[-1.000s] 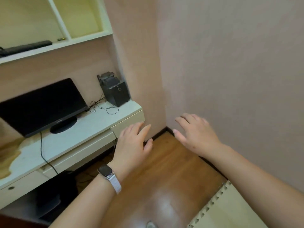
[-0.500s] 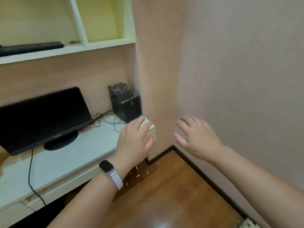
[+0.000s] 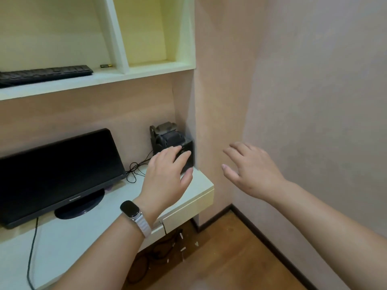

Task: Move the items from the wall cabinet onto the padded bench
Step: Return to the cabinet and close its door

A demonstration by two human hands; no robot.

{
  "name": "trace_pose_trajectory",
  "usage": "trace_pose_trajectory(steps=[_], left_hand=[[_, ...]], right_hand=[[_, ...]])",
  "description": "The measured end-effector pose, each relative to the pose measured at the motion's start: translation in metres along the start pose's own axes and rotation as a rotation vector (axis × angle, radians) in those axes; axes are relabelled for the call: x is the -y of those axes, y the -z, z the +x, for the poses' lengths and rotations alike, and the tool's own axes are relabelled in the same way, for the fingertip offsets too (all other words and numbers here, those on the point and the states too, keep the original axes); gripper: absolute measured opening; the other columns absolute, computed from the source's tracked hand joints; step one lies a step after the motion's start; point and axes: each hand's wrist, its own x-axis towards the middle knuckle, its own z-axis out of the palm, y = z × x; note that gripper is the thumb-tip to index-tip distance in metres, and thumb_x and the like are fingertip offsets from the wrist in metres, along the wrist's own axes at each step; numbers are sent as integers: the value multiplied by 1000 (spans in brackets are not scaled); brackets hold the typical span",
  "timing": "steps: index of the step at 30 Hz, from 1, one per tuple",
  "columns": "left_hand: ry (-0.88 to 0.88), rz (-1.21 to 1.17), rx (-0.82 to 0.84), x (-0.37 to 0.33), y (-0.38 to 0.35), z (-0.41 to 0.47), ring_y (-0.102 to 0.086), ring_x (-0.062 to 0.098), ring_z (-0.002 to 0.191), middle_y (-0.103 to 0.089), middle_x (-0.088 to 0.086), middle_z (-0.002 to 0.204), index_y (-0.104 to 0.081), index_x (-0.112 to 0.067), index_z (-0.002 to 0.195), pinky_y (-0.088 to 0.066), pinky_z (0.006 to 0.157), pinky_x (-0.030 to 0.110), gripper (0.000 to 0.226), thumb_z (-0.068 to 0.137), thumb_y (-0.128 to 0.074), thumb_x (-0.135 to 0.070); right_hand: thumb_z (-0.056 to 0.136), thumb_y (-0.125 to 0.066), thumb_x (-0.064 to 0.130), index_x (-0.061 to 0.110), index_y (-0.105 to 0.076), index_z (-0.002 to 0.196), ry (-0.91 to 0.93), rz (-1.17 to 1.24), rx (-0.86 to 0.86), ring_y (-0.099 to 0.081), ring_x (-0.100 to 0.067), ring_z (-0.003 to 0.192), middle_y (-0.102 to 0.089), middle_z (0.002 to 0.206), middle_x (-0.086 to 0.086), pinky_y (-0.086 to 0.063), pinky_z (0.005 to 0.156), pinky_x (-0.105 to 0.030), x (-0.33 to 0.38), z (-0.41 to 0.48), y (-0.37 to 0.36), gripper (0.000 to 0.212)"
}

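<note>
With the left hand [image 3: 165, 176] and the right hand [image 3: 249, 170] both spread and empty, it seems best to raise them to the wall cabinet [image 3: 100, 78] and grip the black keyboard [image 3: 46, 73] lying there at both ends

Before me, the cream wall-cabinet shelf [image 3: 104, 79] carries a flat black keyboard [image 3: 44, 73] and a small battery [image 3: 106, 65]. The white desktop [image 3: 88, 229] below holds a black flat-screen monitor [image 3: 56, 170] and a boxy black speaker [image 3: 167, 136].

Keyboard [image 3: 46, 73] and monitor [image 3: 56, 170] are cut off at the left edge.
</note>
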Motion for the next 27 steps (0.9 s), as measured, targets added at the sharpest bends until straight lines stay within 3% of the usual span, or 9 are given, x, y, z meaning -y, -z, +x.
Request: trace_pose_trajectory(steps=[12,27], left_hand=[[18,163,-130,33,-20,107,-52,30,120,-58,9,129,-61,-16,125,-40,98,43,43,86,-56,-35],[95,435,-218,29,-22,299,-47,28,127,-53,8,137,-57,-20,131,-37,104,45,48,88,-51,-41]], right_hand=[[87,-43,47,12,-66,114,186,59,-211,-61,-34,102,-66,114,-11,-49,81,-39,-43,149,-33,51],[86,-43,48,10,-65,119,379,209,-466,-62,-34,101,-66,114,-11,-50,82,-42,-154,343,-16,54]])
